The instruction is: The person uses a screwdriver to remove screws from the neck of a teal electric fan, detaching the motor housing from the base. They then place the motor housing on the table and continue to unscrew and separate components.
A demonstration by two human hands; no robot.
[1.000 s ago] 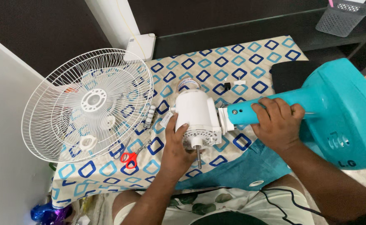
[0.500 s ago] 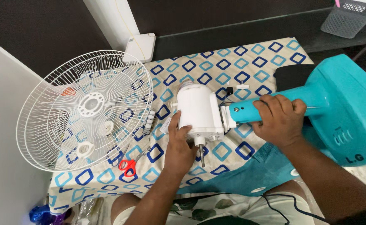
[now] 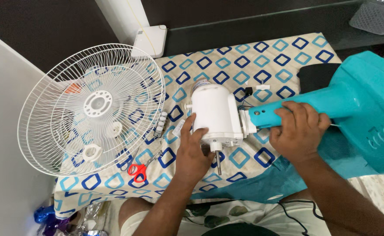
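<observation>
Left hand (image 3: 191,153) cups motor housing (image 3: 216,114) | base (image 3: 367,113) cropped right

Fan grille (image 3: 91,109) left of motor housing (image 3: 216,116), scissors (image 3: 137,168) between, fan base (image 3: 367,109) right

Person: bare left hand (image 3: 191,154) and right hand (image 3: 298,131), forearms unsleeved, no rings or watch; white leaf-print shorts (image 3: 209,214).

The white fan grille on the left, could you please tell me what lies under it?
Under the white fan grille, the patterned cloth and white round fan parts show through; an orange patch too, unidentifiable.
</observation>
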